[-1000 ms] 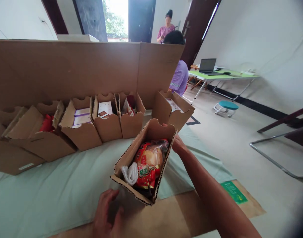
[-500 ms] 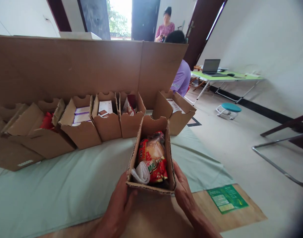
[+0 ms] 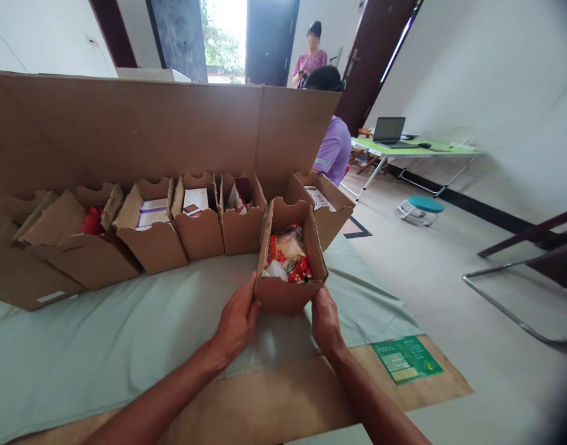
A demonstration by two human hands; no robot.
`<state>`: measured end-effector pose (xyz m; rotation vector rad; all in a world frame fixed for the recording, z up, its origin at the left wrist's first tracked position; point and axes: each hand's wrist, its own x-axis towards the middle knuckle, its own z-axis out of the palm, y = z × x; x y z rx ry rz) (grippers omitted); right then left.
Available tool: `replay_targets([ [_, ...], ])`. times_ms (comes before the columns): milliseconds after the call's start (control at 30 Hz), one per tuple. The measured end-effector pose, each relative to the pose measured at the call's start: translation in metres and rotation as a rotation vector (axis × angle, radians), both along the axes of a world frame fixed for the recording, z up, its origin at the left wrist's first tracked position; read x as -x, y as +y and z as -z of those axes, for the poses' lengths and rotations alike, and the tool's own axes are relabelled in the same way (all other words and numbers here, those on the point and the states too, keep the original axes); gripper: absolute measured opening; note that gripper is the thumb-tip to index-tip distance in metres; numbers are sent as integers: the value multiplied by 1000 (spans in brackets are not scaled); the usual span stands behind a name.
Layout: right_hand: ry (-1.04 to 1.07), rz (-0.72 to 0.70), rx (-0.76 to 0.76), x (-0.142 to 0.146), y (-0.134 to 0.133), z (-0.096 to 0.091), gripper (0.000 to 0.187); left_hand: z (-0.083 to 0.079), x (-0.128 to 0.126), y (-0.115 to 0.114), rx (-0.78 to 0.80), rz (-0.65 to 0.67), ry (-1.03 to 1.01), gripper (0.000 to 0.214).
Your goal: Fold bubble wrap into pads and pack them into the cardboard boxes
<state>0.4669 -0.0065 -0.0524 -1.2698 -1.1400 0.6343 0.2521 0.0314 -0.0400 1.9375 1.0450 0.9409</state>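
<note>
An open cardboard box stands on the pale green cloth in front of me, holding red and yellow snack packets. My left hand grips its near left corner. My right hand grips its near right corner. The box sits just ahead of a row of several similar open boxes, between the box with a red packet and the angled box on the right.
A tall cardboard wall stands behind the row. A green leaflet lies on the wooden board at right. A person in a purple shirt sits beyond the wall; another person stands by the doorway. A green folding table with a laptop and a stool stand at right.
The box has been turned straight and pushed away from me toward the row of boxes. Both hands moved from its sides to its near corners.
</note>
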Motion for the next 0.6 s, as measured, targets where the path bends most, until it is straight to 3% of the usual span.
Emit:
replay_targets([
  [100, -32, 20, -40, -15, 35, -12, 65, -4, -21, 27, 8, -72, -12, 53],
  [200, -130, 62, -35, -27, 52, -27, 58, -8, -44, 48, 23, -148, -22, 57],
  [300, -188, 131, -6, -32, 44, -30, 51, -8, -61, 58, 34, -184, -41, 56],
  [467, -272, 235, 6, -26, 27, -21, 46, -4, -77, 68, 49, -227, -73, 53],
  [600, -244, 205, -23, -16, 45, -16, 40, -5, -89, 86, 65, -271, -75, 51],
])
